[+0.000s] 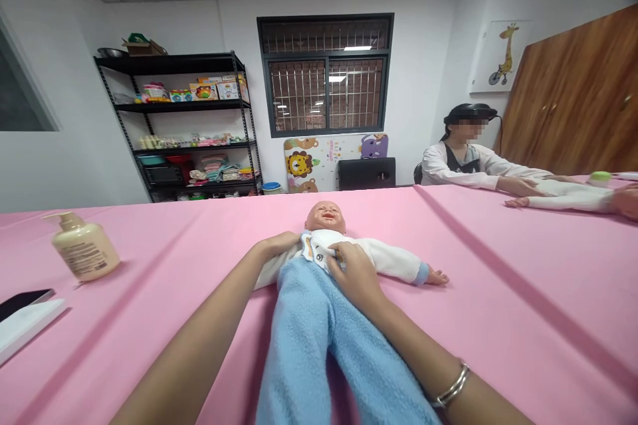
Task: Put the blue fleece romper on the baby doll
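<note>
Currently left hand (276,246) curled round baby doll's (325,218) waist; right hand (355,273) pinching white top (379,259) above blue fleece trousers (304,339).

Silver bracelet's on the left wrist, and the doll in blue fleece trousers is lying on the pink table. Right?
Not quite: the silver bracelet is on the wrist of the right hand, not the left, as the head view shows. The rest holds: the doll in blue fleece trousers is lying on the pink table.
</note>
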The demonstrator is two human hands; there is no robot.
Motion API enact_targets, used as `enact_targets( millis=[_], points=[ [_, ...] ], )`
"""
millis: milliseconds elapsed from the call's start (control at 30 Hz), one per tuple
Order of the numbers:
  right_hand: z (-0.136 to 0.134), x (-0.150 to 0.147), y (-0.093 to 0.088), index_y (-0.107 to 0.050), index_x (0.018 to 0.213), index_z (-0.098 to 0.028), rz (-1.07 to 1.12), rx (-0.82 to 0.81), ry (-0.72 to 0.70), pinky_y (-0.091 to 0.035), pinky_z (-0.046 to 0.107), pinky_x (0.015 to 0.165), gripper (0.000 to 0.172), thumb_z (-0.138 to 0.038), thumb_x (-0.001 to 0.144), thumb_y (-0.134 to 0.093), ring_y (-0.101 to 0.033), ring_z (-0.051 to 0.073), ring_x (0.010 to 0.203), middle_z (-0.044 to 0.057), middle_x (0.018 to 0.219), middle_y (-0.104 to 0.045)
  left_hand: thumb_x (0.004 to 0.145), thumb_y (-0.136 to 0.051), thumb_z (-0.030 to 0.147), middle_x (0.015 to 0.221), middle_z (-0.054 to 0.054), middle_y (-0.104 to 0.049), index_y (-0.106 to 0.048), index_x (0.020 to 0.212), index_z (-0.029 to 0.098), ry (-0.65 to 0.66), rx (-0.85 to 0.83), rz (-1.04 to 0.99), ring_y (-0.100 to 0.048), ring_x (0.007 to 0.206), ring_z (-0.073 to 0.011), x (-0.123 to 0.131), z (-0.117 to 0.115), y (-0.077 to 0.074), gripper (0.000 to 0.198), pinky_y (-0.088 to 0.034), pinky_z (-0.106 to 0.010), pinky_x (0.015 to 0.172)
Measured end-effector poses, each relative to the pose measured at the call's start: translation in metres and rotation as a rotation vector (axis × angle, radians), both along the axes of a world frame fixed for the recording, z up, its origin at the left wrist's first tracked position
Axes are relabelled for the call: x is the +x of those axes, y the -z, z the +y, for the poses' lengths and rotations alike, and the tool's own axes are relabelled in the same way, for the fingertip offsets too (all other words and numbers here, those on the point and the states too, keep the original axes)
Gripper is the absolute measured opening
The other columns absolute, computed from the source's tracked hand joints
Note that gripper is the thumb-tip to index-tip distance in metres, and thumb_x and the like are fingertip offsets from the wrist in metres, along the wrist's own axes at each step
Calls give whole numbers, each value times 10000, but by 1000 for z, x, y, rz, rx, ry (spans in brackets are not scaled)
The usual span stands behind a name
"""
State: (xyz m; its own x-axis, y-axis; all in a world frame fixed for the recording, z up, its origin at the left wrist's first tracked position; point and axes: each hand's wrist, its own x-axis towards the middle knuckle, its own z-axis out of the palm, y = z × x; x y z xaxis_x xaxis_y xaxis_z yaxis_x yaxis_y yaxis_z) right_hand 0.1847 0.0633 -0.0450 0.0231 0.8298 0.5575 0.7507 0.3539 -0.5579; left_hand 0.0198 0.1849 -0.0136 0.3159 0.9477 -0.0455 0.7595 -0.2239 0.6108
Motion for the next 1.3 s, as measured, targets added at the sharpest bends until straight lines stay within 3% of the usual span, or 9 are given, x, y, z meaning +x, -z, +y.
enact_targets(
  millis=[233, 367, 467, 600, 767, 900, 1000, 1133, 1300],
  points=[
    [9, 40, -15, -549, 854, -169, 82, -193, -15, -322, 275, 599, 310, -461, 818, -451, -484, 157, 629, 5, 642, -532, 787, -398, 300, 936, -191, -644, -610, 846, 97, -167, 239, 269, -583, 915, -323, -8, -15, 9, 300, -414, -415, 798],
    [10, 82, -18, -429, 575, -167, 240, -623, -411, -257, 241, 508, 454, -578, 754, -498, -336, 87, 508, -49, 530, -353, 798, -350, 218, 953, -161, -630, -562, 937, 129, -286, 441, 337, -557, 970, -314, -4, -34, 10, 269, -354, -456, 860],
    [11, 94, -11, -496, 625, -147, 486, -744, -627, -297, 224, 528, 366, -463, 647, -679, -378, 77, 548, -38, 592, -441, 745, -385, 141, 927, -74, -637, -542, 877, 176, -284, 555, 191, -579, 882, -231, 4, -52, 0, 208, -408, -343, 772],
    [22, 81, -1, -535, 717, -168, 943, -520, -476, -348, 219, 531, 304, -272, 524, -746, -465, 84, 545, -43, 617, -524, 679, -387, 49, 803, -24, -626, -527, 762, 178, -114, 617, -106, -573, 762, -164, 29, -86, -25, 207, -427, -256, 673],
    [36, 67, 2, -553, 694, -163, 1014, -179, -233, -359, 237, 515, 291, -230, 447, -692, -481, 100, 530, -23, 614, -560, 730, -399, 53, 819, -26, -639, -572, 781, 166, 418, 568, -88, -578, 788, -162, 74, -128, -34, 213, -442, -266, 742],
    [32, 67, -5, -570, 696, -158, 788, 92, 16, -388, 270, 554, 244, -272, 494, -645, -484, 124, 564, -2, 631, -543, 705, -406, 8, 975, -123, -603, -559, 929, 103, 405, 447, 154, -560, 911, -223, 98, -127, -20, 287, -439, -326, 817],
    [24, 68, -13, -577, 809, -164, 456, 172, -39, -415, 285, 598, 237, -314, 625, -570, -523, 150, 629, 25, 701, -574, 722, -383, -2, 1015, -170, -558, -503, 987, 55, 306, 452, 116, -535, 939, -232, 102, -114, -15, 296, -437, -322, 832],
    [20, 83, -11, -457, 1174, -155, 129, -75, -52, -425, 342, 788, 547, -350, 672, -553, -555, 227, 943, 114, 1036, -583, 731, -358, -18, 1098, -170, -517, -445, 1073, 58, 198, 639, 22, -478, 1047, -219, 94, -101, -13, 361, -389, -317, 929],
    [24, 116, 12, -384, 1277, -158, -324, -445, 256, -385, 416, 804, 679, -240, 631, -576, -516, 325, 1030, 164, 1124, -548, 825, -332, 67, 997, -175, -586, -535, 989, 48, 195, 631, 400, -525, 991, -283, 84, -99, -5, 262, -407, -423, 901]
  ],
)
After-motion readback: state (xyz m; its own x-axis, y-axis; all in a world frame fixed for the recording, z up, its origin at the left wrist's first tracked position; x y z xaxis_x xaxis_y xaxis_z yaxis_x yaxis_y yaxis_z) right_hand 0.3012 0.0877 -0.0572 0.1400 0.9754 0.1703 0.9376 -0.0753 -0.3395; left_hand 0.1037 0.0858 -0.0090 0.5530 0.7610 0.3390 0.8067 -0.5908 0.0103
